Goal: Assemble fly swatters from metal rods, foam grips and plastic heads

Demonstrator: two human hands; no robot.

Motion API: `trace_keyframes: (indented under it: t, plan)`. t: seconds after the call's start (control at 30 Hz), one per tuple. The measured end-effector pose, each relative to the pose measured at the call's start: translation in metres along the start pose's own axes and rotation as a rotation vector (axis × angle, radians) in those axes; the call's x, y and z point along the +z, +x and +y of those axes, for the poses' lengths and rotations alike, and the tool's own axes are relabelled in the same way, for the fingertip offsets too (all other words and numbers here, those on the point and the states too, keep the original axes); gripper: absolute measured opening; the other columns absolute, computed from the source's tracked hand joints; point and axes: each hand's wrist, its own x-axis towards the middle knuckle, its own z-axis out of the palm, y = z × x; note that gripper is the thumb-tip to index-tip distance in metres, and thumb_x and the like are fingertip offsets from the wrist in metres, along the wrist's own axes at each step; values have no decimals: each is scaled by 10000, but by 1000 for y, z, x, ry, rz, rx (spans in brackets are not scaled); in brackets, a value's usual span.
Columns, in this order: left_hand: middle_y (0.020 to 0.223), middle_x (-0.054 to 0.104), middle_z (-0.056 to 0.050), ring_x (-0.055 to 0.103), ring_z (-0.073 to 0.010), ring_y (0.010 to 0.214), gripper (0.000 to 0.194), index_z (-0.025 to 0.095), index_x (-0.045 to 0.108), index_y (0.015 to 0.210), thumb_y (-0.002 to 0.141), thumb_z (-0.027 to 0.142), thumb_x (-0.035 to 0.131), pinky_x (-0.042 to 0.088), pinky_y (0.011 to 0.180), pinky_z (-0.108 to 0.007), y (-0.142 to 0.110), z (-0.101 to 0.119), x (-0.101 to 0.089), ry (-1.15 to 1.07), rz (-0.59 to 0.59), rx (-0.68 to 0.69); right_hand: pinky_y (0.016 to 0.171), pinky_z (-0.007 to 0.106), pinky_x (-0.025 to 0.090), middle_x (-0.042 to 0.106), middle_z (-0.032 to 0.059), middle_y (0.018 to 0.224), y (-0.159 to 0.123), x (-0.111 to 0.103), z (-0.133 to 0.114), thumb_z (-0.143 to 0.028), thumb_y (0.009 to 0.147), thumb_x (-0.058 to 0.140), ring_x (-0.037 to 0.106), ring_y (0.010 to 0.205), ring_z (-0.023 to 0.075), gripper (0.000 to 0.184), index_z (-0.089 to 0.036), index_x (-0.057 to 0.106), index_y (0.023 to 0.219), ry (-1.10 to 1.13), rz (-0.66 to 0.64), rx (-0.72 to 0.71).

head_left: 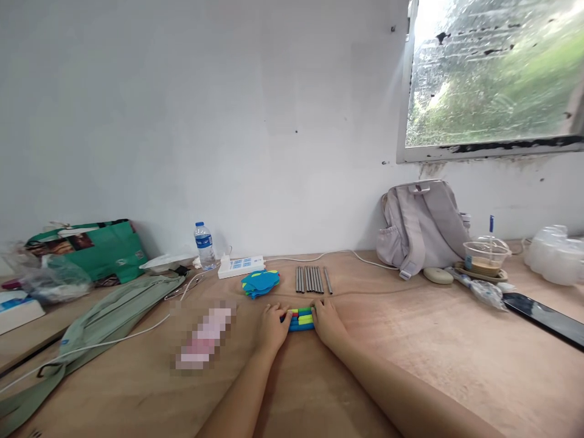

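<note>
A small stack of coloured pieces (pixel 301 319), blue, green, yellow and red, lies on the wooden table (pixel 410 353). My left hand (pixel 272 327) presses against its left end with curled fingers. Against its right end sits my right hand (pixel 326 322), fingers also curled, so both hands hold the stack between them. Just beyond it, several grey metal rods (pixel 312 279) lie side by side. A pile of blue and green flat pieces (pixel 260 283) rests to their left.
A water bottle (pixel 205 246) and a white power strip (pixel 241 266) stand by the wall. Green bags (pixel 98 246) and a long green pouch (pixel 109 316) fill the left. A grey backpack (pixel 422 225), an iced drink cup (pixel 486 258) and a dark tablet (pixel 545 316) sit right.
</note>
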Motion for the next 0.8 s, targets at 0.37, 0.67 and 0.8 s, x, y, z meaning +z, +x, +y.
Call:
trace_keyframes:
  t: [0.37,0.67,0.8]
  plan:
    - [1238,536,-77,414,-275,1183,400,216,590,1133,809,393,437,298,988,-365,1,1,2,-8,23,-5,797,317,374,533,186,1011,0,5,-2,-8,793,319,499,921,247,344,-79,556,1031,-43,8,65]
    - [1213,554,-95,441,-284,1158,377,225,632,1073,785,400,463,299,979,-384,1,0,2,-84,31,13,804,354,374,531,198,998,0,10,-3,-51,821,320,489,935,268,307,-74,564,1005,-8,51,57]
    - [1175,581,-103,488,-274,1110,314,211,685,961,761,370,501,327,956,-381,3,-3,3,-161,53,17,828,361,370,529,193,991,0,10,0,-18,789,337,485,946,266,307,-84,576,969,46,78,38]
